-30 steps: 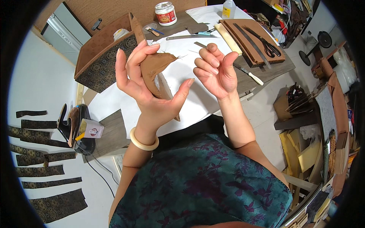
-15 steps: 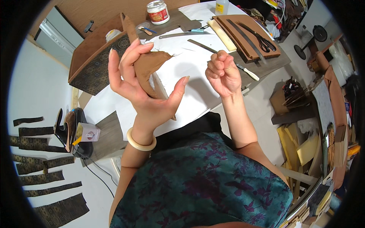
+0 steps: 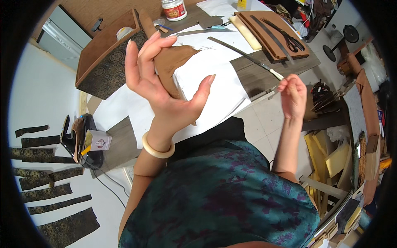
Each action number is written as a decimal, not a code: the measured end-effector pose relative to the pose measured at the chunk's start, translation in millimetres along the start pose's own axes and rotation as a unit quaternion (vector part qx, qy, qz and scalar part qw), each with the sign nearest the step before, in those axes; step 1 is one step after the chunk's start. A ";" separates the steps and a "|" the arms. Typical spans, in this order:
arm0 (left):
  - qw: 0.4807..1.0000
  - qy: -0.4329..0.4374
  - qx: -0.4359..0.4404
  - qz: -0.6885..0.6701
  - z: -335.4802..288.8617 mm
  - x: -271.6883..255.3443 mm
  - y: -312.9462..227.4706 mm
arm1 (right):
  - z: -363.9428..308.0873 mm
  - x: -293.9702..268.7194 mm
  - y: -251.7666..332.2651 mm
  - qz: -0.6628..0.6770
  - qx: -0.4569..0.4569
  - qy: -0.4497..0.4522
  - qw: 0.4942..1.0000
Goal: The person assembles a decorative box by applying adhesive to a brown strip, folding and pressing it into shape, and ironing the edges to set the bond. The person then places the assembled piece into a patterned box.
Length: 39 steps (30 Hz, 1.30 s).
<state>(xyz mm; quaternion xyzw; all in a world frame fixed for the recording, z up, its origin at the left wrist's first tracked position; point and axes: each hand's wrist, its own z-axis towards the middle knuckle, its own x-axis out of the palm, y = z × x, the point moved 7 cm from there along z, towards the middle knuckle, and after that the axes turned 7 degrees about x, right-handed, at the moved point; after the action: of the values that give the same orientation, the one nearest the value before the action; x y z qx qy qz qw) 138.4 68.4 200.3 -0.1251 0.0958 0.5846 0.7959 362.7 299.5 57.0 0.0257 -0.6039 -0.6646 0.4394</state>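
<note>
My left hand (image 3: 165, 82) is raised over the table, its fingers spread and the thumb stretched apart. Against its palm side is a curved piece covered in brown cloth (image 3: 178, 58), with a frayed end and a pale edge showing. How the palm bears on it is partly hidden. At the table's right edge my right hand (image 3: 294, 97) is closed, its fingertips pinched at the end of a white-handled tool (image 3: 276, 74) with a long, thin dark blade that rests over the table.
White paper (image 3: 211, 97) covers much of the table. Scissors (image 3: 289, 39) and a metal strip lie on a brown board (image 3: 269, 31) at the back right. A jar (image 3: 174, 10) stands behind. At left are a patterned, brown-rimmed box (image 3: 103, 76) and an iron (image 3: 84, 140).
My right hand has moved right, from above the tool to its handle end. My left hand and the brown cloth-covered piece have shifted slightly up and right in the picture.
</note>
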 end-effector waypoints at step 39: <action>0.934 -0.068 -0.097 -0.338 39.4 0.3 48.2 | 35.6 277.3 16.0 -0.133 -0.623 -0.291 0.714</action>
<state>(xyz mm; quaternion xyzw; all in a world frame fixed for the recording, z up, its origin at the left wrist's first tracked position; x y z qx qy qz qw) 92.7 94.6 233.5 -0.1867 -0.0637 0.2950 0.9349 181.5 158.6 217.5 -0.3686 -0.1411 -0.9165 0.0659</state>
